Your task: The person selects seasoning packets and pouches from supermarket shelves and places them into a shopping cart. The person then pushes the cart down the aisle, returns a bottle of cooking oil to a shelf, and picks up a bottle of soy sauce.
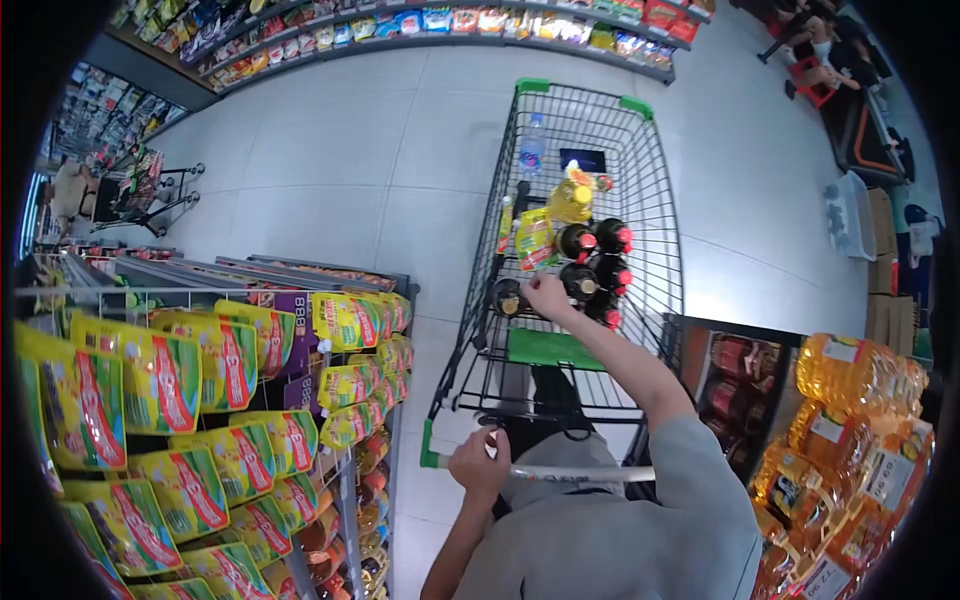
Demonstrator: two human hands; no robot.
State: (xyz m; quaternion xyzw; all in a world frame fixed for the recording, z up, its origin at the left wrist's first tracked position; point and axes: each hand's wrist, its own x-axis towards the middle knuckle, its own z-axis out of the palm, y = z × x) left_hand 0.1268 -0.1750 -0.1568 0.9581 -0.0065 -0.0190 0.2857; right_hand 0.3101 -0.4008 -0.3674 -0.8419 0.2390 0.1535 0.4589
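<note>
My left hand (478, 462) is closed around the handle bar (585, 473) of a shopping cart (668, 220). Inside the cart, my right hand (548, 297) reaches down with its fingers curled; what they hold, if anything, is hidden. Just left of it stands a dark bottle (508, 299). To its right are several dark bottles (580, 281) with red caps or tops. A yellow-green pouch (535, 240) lies just beyond my fingers. Past that sit a bottle of yellow oil (572, 199), a clear water bottle (532, 145) and a dark flat item (583, 160).
Hanging yellow-green pouches (190, 395) fill a rack at the left. Large oil bottles (845, 375) are stacked at the right. Snack shelves (430, 22) line the far side. Another cart (150, 190) stands far left, and a person (835, 60) is at the upper right.
</note>
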